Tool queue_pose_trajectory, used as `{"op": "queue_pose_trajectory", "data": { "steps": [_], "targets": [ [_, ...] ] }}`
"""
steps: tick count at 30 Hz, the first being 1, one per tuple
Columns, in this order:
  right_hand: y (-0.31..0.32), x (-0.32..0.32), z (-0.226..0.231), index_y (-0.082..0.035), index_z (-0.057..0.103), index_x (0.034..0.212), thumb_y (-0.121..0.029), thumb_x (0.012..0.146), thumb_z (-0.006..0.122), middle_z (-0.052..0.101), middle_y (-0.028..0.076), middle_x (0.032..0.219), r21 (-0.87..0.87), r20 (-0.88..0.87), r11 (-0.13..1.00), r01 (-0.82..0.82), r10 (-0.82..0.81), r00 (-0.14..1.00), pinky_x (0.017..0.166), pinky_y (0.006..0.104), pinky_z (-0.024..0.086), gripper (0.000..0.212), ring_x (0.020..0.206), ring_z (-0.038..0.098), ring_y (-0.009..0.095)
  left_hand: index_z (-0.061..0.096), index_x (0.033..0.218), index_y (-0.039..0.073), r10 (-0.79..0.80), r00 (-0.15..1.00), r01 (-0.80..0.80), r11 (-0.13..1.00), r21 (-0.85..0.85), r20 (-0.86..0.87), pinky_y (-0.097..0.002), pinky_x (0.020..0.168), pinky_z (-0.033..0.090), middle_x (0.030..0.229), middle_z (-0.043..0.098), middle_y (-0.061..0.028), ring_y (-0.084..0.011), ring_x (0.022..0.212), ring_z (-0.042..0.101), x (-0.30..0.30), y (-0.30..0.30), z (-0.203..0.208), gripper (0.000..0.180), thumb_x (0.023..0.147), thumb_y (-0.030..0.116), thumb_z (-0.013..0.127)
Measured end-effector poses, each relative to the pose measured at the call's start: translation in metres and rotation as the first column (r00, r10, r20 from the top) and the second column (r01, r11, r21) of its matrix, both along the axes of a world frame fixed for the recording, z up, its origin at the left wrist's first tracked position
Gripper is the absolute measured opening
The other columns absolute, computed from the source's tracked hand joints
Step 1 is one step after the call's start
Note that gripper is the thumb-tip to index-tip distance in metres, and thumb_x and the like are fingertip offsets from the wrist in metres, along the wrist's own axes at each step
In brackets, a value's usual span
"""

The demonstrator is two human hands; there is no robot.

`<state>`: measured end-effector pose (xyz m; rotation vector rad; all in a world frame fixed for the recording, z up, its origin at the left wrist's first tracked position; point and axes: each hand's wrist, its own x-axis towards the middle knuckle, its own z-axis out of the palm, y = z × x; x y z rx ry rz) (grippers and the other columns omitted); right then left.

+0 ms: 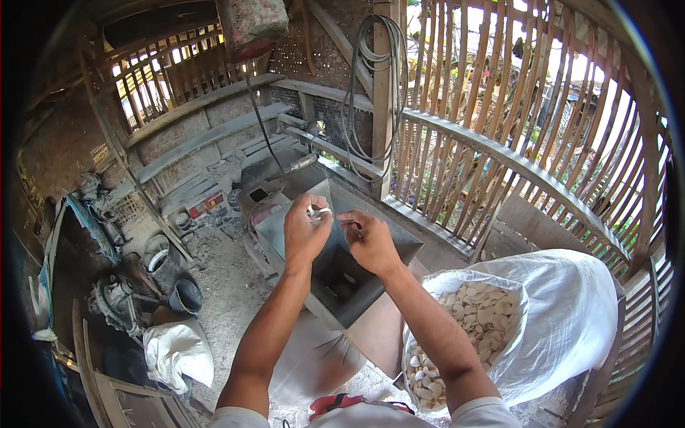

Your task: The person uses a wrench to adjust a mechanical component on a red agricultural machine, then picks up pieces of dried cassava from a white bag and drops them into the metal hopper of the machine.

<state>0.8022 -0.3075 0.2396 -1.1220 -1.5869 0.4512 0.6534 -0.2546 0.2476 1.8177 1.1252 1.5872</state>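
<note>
Both my hands are raised over a square grey metal hopper [404,250], whose dark opening lies below them. My left hand [307,232] is closed, with a whitish chip-like piece [319,212] between its fingers. A short gap to the right, my right hand [371,244] has its fingers curled in and its fingertips turned toward the left hand. Whatever those fingers may hold is hidden. Beside my right forearm, a large white woven sack [564,314] lies open, full of pale flat chips [485,308].
A dark bucket [186,296], a grey container [158,258] and a crumpled white sack [178,353] stand on the dusty floor at left. A hose coil [372,85] hangs on a post. Slatted wooden walls [514,107] enclose the right side.
</note>
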Motion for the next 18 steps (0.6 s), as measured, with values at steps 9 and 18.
{"op": "queue_pose_trajectory", "data": {
  "steps": [9, 18],
  "targets": [
    [-0.004, 0.000, 0.004, 0.002, 0.069, 0.110, 0.005, 0.080, 0.059, 0.072, 0.021, 0.102, -0.051, -0.027, 0.998, 0.047, -0.048, 0.998, 0.083, 0.0389, 0.056, 0.032, 0.094, 0.072, 0.033, 0.068, 0.087, 0.003, 0.031, 0.995, -0.023, 0.996, 0.084, -0.093, -0.0395, 0.087, 0.051, 0.107, 0.070, -0.0122, -0.0302, 0.105, 0.066, -0.001, -0.010, 0.008, 0.010, 0.077, 0.004, 0.067],
    [-0.016, 0.011, 0.015, 0.003, 0.068, 0.114, -0.002, 0.099, 0.059, 0.072, 0.005, 0.099, 0.085, -0.311, 0.996, 0.037, -0.009, 0.950, 0.085, 0.0265, 0.051, 0.018, 0.095, 0.066, 0.011, 0.067, 0.090, 0.003, 0.037, 0.993, -0.017, 0.985, 0.172, -0.115, -0.0400, 0.090, 0.051, 0.100, 0.071, -0.0133, -0.0328, 0.098, 0.068, 0.006, -0.018, 0.013, 0.011, 0.079, 0.002, 0.066]
  ]
}}
